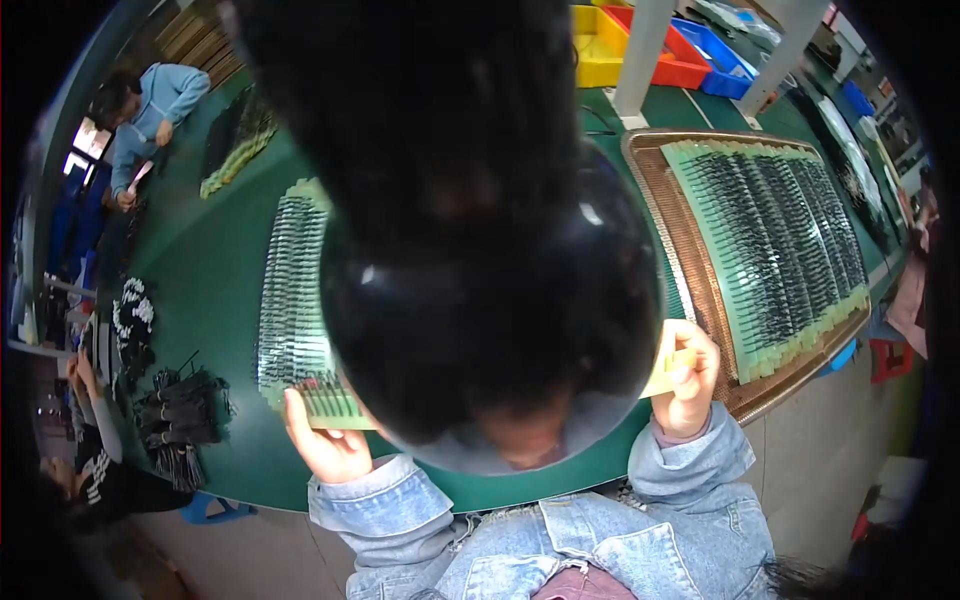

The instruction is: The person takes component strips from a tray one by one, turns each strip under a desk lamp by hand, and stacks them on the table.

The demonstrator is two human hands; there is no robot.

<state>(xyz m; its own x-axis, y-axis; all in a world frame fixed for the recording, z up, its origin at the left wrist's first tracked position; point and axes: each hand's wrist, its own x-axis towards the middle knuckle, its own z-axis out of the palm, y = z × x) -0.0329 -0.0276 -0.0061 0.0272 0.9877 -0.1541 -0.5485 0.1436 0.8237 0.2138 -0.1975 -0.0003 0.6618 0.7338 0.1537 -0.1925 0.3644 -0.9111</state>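
Observation:
My left hand pinches the left end of a pale green strip set with a row of small dark parts. At the right, my right hand has thumb and fingers closed on a yellow-green end, seemingly of the same strip. A large glossy black rounded object covers the middle of the view, so the span between my hands is hidden. Just beyond my left hand lies a group of similar green strips, laid side by side. Many more strips fill a brown woven tray beyond my right hand.
Black cable bundles lie on the green table at left. Further off are another strip batch and a person in blue. Yellow, red and blue bins stand behind white posts.

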